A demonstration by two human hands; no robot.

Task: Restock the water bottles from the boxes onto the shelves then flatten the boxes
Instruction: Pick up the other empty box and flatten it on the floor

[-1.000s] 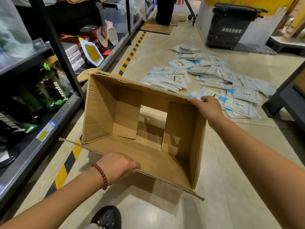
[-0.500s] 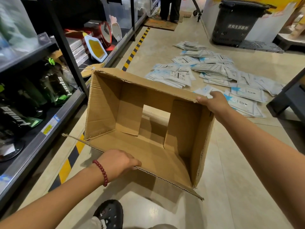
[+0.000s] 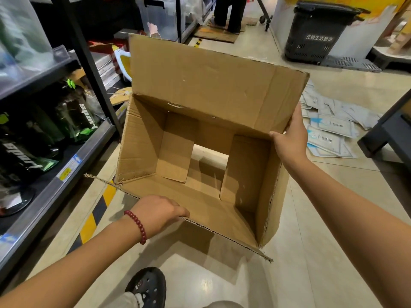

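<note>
Bright overhead light, wide-angle bending, blurred edges.

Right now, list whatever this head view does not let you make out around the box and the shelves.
- Left hand: fingers hidden under the cardboard box near flap.
- Packets on the floor: partly hidden behind the box and right hand; print too small to read.
- Shelf price label: too blurred to read.
- Upper shelf goods: blurred, cut off by the left edge.
- Bystander's legs: the body is cut off by the top edge.

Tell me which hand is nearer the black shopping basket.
Right. The right hand grips the cardboard box's far right corner, on the side below the black shopping basket. The left hand holds the box's near edge, farther from it.
</note>
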